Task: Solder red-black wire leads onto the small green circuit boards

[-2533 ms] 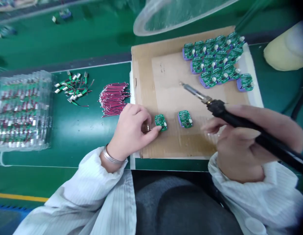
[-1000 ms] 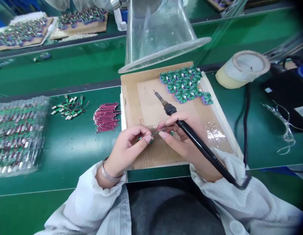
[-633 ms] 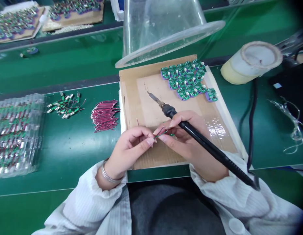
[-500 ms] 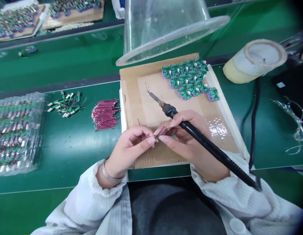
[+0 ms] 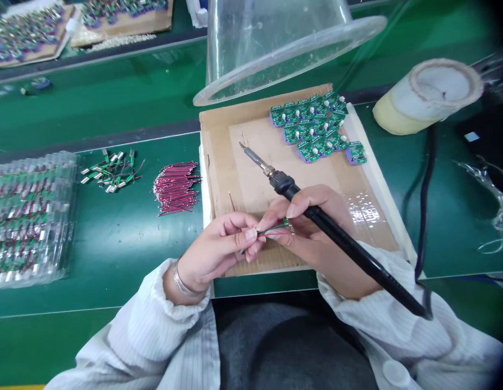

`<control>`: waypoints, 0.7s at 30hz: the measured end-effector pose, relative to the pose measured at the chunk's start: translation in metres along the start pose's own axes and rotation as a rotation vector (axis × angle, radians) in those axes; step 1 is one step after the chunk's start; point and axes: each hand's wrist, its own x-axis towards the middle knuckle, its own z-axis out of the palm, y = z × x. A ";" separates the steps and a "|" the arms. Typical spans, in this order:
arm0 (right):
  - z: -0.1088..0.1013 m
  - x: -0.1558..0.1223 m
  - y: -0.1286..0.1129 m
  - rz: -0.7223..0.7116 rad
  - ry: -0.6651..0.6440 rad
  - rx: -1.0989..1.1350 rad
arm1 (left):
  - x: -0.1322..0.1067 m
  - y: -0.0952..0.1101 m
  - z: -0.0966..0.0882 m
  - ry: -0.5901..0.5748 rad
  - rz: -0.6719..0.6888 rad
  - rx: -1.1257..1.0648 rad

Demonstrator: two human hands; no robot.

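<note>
My left hand [image 5: 221,244] is closed in a pinch on thin red and green wires [image 5: 273,228] that run across to my right fingers. What the wires join to inside the left fingers is hidden. My right hand [image 5: 322,246] holds a black-handled soldering iron [image 5: 344,241] between thumb and finger, its metal tip pointing up and left above the cardboard. The lower fingers of that hand are close to the wire ends; whether they grip them I cannot tell. A single red wire [image 5: 232,201] sticks up behind my left hand.
Green circuit boards [image 5: 308,127] sit in rows on the cardboard [image 5: 222,157]. Left of it lie red wires [image 5: 176,188], small motors with leads [image 5: 113,170] and stacked clear trays [image 5: 30,216]. A clear hood [image 5: 275,49] hangs behind; a white cup-like holder [image 5: 422,103] stands right.
The fingertips have shifted on the wires, which now lie flatter and point right. My right fingers have drawn slightly away from the left. The soldering iron stays in the right hand.
</note>
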 end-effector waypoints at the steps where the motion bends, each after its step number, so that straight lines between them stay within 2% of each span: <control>1: 0.000 0.000 0.000 -0.002 0.003 -0.009 | 0.000 0.000 0.000 0.001 0.001 -0.001; 4: 0.001 -0.001 -0.001 -0.008 0.043 -0.046 | 0.001 -0.001 0.002 0.017 0.022 0.052; 6: 0.003 -0.002 -0.001 -0.008 0.093 -0.084 | 0.001 -0.003 0.003 0.070 0.103 0.156; 8: 0.005 -0.003 -0.001 0.000 0.145 -0.126 | 0.001 -0.006 0.005 0.170 0.251 0.351; 11: 0.007 -0.005 0.001 0.014 0.202 -0.173 | -0.001 -0.010 0.006 0.344 0.512 0.757; 14: 0.008 -0.006 0.002 -0.003 0.235 -0.214 | -0.003 -0.012 0.008 0.414 0.649 0.991; 21: 0.009 -0.004 -0.001 -0.077 0.228 -0.298 | -0.002 -0.013 0.010 0.376 0.631 0.864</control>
